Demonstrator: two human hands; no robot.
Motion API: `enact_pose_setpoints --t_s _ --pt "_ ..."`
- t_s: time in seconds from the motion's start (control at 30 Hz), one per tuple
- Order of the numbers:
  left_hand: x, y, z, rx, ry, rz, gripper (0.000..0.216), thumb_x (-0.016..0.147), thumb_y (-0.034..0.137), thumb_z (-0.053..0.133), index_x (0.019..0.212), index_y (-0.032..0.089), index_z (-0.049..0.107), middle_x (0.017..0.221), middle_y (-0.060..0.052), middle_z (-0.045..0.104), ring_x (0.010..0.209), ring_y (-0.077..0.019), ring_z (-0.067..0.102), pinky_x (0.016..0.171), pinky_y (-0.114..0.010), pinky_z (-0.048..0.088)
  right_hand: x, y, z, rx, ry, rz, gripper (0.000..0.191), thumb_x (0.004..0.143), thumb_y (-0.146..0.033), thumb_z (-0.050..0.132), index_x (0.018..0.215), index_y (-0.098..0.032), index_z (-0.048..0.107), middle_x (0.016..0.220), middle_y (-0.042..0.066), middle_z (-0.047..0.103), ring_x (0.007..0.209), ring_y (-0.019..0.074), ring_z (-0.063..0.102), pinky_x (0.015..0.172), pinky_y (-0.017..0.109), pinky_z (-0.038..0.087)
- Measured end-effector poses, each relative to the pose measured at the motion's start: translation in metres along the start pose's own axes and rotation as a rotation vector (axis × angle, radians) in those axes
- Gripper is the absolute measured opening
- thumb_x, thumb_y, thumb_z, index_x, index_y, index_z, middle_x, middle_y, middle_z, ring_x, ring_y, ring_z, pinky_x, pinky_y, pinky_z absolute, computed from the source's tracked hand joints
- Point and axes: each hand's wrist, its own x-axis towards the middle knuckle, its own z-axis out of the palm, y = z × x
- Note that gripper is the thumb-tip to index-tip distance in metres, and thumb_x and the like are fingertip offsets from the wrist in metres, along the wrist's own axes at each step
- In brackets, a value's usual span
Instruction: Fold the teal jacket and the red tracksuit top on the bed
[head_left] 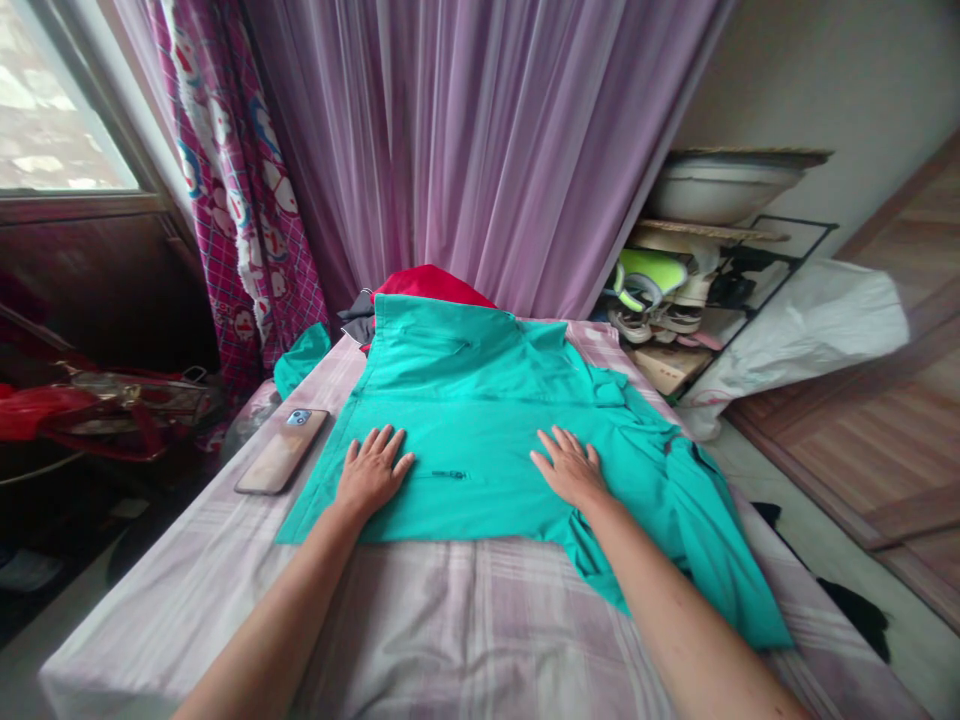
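Note:
A teal jacket [480,440] lies spread on its side across the table, its hem to the left and a sleeve [720,560] trailing toward the front right. My left hand [373,470] rests flat on the cloth near the hem, fingers spread. On the other side of a short zipped pocket [448,474], my right hand [570,466] also lies flat with its fingers apart. Neither hand grips anything. Behind the jacket's far edge shows a heap of red cloth [435,283], partly covered.
A phone [283,452] lies left of the jacket on the checked tablecloth [450,630]. Purple curtains [480,130] hang behind the table. At right stands a rack [787,265] with shoes and a basin [724,188], beside a white plastic bag [825,320].

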Motion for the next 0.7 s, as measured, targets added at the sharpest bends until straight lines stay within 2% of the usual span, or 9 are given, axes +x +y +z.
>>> enact_pose_setpoints --t_s 0.1,0.17,0.27,0.37,0.5,0.6,0.7 --pt "0.000 -0.005 0.003 -0.003 0.019 0.010 0.057 0.100 0.050 0.036 0.151 0.026 0.043 0.160 -0.008 0.038 0.149 -0.0295 0.032 0.120 -0.055 0.027 -0.003 -0.006 -0.007 0.027 -0.007 0.031 0.058 0.103 -0.048 0.029 0.156 -0.025 0.037 0.164 0.011 0.030 0.150 0.0278 0.028 0.118 0.055 0.024" --pt "0.000 -0.005 0.003 0.008 0.048 0.014 0.056 0.100 0.050 0.037 0.150 0.025 0.046 0.159 -0.009 0.041 0.148 -0.0299 0.035 0.119 -0.055 0.029 -0.010 -0.016 -0.009 0.046 0.048 0.018 0.059 0.103 -0.049 0.029 0.156 -0.024 0.036 0.163 0.012 0.031 0.150 0.0284 0.028 0.118 0.055 0.023" --pt "-0.001 -0.005 0.001 0.019 0.124 0.030 0.055 0.100 0.049 0.038 0.144 0.021 0.053 0.154 -0.012 0.048 0.143 -0.0316 0.043 0.116 -0.053 0.035 -0.028 -0.036 -0.004 0.062 0.122 -0.164 0.060 0.102 -0.051 0.033 0.156 -0.026 0.036 0.164 0.010 0.031 0.150 0.0270 0.027 0.119 0.054 0.021" --pt "-0.005 -0.006 -0.003 0.000 0.228 0.101 0.049 0.101 0.043 0.037 0.133 0.016 0.062 0.143 -0.014 0.059 0.132 -0.0296 0.055 0.111 -0.047 0.043 -0.044 -0.051 0.005 0.059 0.109 -0.355 0.058 0.101 -0.052 0.038 0.154 -0.028 0.041 0.163 0.010 0.033 0.149 0.0267 0.029 0.120 0.053 0.021" --pt "-0.019 0.001 -0.008 -0.075 0.338 0.181 0.046 0.103 0.038 0.032 0.121 0.018 0.068 0.124 -0.011 0.072 0.112 -0.0242 0.067 0.100 -0.041 0.051 -0.050 -0.054 0.011 0.064 0.104 -0.371 0.057 0.101 -0.051 0.039 0.153 -0.027 0.043 0.163 0.010 0.034 0.148 0.0265 0.031 0.120 0.052 0.021" --pt "-0.034 0.022 -0.004 -0.119 0.330 0.273 0.048 0.103 0.044 0.032 0.130 0.021 0.064 0.131 -0.010 0.068 0.120 -0.0238 0.063 0.105 -0.042 0.048 -0.048 -0.052 0.009 0.071 0.103 -0.371 0.057 0.100 -0.051 0.039 0.152 -0.027 0.043 0.162 0.010 0.034 0.148 0.0269 0.031 0.120 0.053 0.021" --pt "-0.046 0.044 0.008 -0.099 0.209 0.369 0.062 0.097 0.060 0.040 0.146 0.023 0.052 0.151 -0.011 0.052 0.141 -0.0294 0.045 0.117 -0.051 0.035 -0.047 -0.051 0.009 0.078 0.109 -0.373 0.058 0.100 -0.051 0.039 0.152 -0.027 0.043 0.162 0.010 0.034 0.148 0.0270 0.031 0.120 0.053 0.020"
